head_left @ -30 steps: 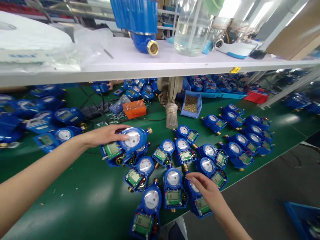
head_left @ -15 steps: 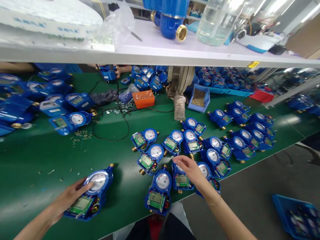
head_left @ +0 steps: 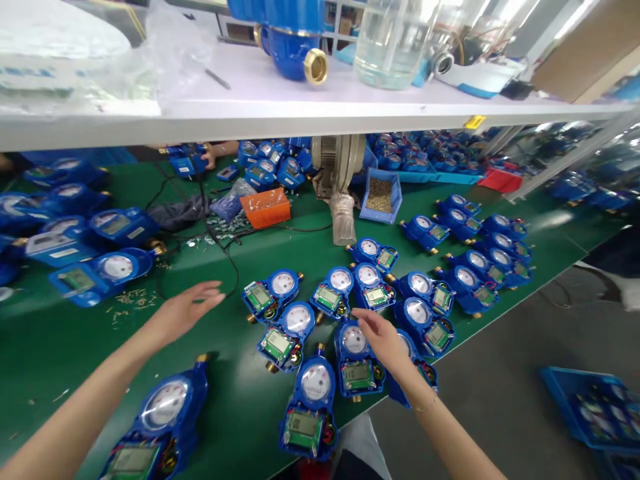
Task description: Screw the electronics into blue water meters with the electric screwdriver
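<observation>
While the left hand (head_left: 183, 312) hovers flat over the green surface (head_left: 60, 347), grip open and empty, the right hand (head_left: 383, 337) rests loose fingers on a blue meter (head_left: 356, 360) in the cluster, grip not closed; a lone meter (head_left: 160, 417) lies apart at the near edge, beside the left forearm; many more crowd around the right hand; both meters lie face up, long axis running away from the person, dial far, screen near.

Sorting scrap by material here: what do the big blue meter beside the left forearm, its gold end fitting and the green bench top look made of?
Blue round-dialled meter housing: glossy even blue, likely moulded plastic or painted metal. Gold-coloured end fitting: yellow metallic shine, probably brass. Green bench top: dull broad reflections, seemingly a rubber or vinyl mat.
</observation>
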`<state>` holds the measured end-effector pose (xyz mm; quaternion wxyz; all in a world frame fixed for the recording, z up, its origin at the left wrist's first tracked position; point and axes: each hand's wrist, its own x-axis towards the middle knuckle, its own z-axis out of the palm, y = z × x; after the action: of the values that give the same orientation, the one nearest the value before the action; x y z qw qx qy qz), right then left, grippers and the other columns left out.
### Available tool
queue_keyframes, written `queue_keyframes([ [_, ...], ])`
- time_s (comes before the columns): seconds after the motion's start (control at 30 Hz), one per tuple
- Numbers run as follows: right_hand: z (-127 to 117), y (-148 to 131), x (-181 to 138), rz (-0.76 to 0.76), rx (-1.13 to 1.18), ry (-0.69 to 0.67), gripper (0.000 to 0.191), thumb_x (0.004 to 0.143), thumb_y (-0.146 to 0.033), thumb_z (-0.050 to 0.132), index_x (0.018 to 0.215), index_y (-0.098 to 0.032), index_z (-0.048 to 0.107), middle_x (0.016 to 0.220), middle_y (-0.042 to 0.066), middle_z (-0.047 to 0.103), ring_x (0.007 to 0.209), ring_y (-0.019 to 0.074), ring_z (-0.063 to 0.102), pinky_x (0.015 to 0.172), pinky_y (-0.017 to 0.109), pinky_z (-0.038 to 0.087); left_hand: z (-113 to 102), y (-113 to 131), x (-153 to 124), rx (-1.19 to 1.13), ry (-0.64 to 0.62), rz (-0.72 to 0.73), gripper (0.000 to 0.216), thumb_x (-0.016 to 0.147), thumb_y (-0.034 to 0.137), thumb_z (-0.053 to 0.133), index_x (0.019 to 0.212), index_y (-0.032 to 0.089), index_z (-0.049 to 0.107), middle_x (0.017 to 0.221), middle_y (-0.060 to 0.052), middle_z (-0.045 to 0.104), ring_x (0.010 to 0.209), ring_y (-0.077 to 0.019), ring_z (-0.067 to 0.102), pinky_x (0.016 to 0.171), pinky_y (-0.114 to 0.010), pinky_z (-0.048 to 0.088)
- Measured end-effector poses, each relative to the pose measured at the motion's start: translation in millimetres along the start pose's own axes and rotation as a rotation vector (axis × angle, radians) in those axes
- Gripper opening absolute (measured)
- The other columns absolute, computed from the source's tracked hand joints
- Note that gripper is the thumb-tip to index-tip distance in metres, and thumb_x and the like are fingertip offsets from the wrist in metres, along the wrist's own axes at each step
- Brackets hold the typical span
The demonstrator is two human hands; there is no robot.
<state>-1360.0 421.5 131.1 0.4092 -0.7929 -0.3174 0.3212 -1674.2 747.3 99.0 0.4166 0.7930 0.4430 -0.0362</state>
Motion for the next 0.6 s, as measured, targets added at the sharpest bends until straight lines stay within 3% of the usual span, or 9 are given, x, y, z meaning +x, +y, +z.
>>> queue_keyframes([
  [0.07, 2, 5, 12, -0.060, -0.076, 0.040, 0.031, 0.087, -0.027, 0.046, 0.110, -0.018, 0.064, 0.120, 0.010, 0.065, 0.114, 0.0222, 0.059, 0.101, 0.041, 0.044, 18, 48, 51, -0.025, -0.044, 0.113, 0.081, 0.072, 0.074, 0.051, 0.130, 0.018, 0.049, 0.137, -0.011, 0.052, 0.128, -0.0292, 0.046, 0.111, -0.039, 0.030],
  [0.13, 5, 9, 24, -0.110, -0.168, 0.061, 0.034, 0.087, -0.023, 0.044, 0.113, -0.016, 0.064, 0.123, 0.012, 0.063, 0.117, 0.0230, 0.057, 0.104, 0.042, 0.042, 41, 77, 85, -0.031, -0.174, 0.133, 0.084, 0.065, 0.074, 0.059, 0.125, 0.014, 0.055, 0.138, -0.015, 0.050, 0.128, -0.0332, 0.044, 0.112, -0.040, 0.029],
  [0.23, 8, 12, 37, -0.135, -0.269, 0.059, 0.039, 0.088, -0.018, 0.042, 0.122, -0.013, 0.060, 0.126, 0.014, 0.062, 0.120, 0.0238, 0.056, 0.105, 0.042, 0.042, 64, 86, 108, -0.123, -0.416, 0.087, 0.076, 0.067, 0.070, 0.062, 0.121, 0.017, 0.058, 0.124, -0.011, 0.063, 0.112, -0.0317, 0.059, 0.099, -0.038, 0.046],
  [0.33, 12, 14, 46, -0.129, -0.307, 0.017, 0.043, 0.089, -0.016, 0.041, 0.130, -0.012, 0.053, 0.130, 0.014, 0.059, 0.121, 0.0241, 0.055, 0.105, 0.040, 0.042, 68, 89, 121, -0.288, -0.551, 0.002, 0.073, 0.069, 0.065, 0.065, 0.126, 0.020, 0.054, 0.120, -0.007, 0.065, 0.105, -0.0283, 0.064, 0.090, -0.034, 0.054],
  [0.4, 14, 15, 50, -0.114, -0.312, -0.010, 0.044, 0.090, -0.017, 0.042, 0.133, -0.012, 0.050, 0.132, 0.015, 0.057, 0.122, 0.0245, 0.054, 0.105, 0.039, 0.042, 67, 103, 135, -0.296, -0.541, 0.001, 0.075, 0.066, 0.064, 0.069, 0.124, 0.019, 0.056, 0.119, -0.007, 0.066, 0.105, -0.0282, 0.064, 0.089, -0.034, 0.054],
  [0.5, 17, 15, 53, -0.084, -0.305, -0.027, 0.045, 0.092, -0.020, 0.042, 0.136, -0.012, 0.046, 0.134, 0.016, 0.055, 0.123, 0.0257, 0.054, 0.104, 0.039, 0.042, 73, 141, 163, -0.191, -0.525, 0.111, 0.075, 0.062, 0.068, 0.069, 0.117, 0.018, 0.062, 0.114, -0.008, 0.068, 0.102, -0.0280, 0.065, 0.088, -0.032, 0.054],
  [0.6, 21, 15, 56, -0.054, -0.304, -0.032, 0.052, 0.093, -0.024, 0.042, 0.144, -0.013, 0.035, 0.131, 0.017, 0.057, 0.117, 0.0286, 0.058, 0.097, 0.040, 0.046, 87, 178, 192, -0.109, -0.433, 0.199, 0.074, 0.056, 0.069, 0.071, 0.108, 0.017, 0.067, 0.109, -0.008, 0.070, 0.099, -0.0287, 0.066, 0.086, -0.031, 0.053],
])
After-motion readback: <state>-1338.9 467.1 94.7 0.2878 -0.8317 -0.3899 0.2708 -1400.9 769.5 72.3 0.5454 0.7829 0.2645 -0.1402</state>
